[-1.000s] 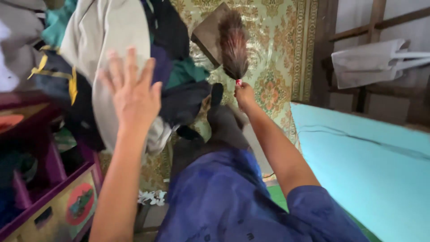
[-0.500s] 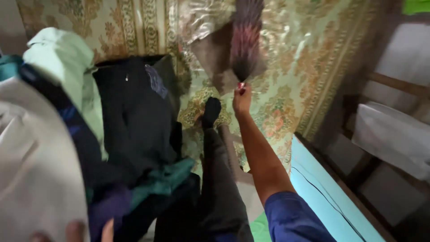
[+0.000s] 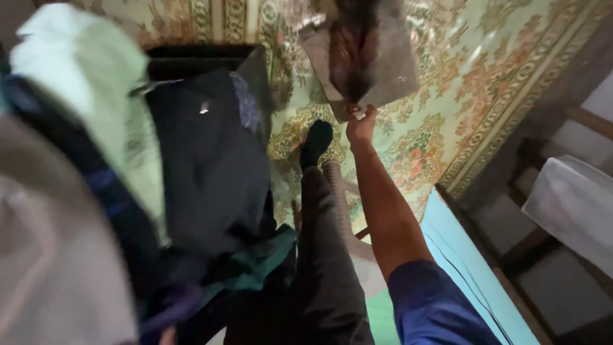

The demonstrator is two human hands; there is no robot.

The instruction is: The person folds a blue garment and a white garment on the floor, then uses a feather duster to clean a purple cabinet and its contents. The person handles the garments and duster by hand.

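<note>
Hanging clothes (image 3: 204, 153) left; patterned floral cloth (image 3: 434, 96); turquoise board (image 3: 466, 268).

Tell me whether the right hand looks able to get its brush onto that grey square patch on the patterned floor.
Probably yes: the right hand holds the brush with bristles already over the grey square patch, nothing between.

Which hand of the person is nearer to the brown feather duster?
The right hand. It grips the lower end of the feather duster, just under the feathers. The left hand is not clearly in view; it stays far off at the lower left, behind the hanging clothes.
</note>
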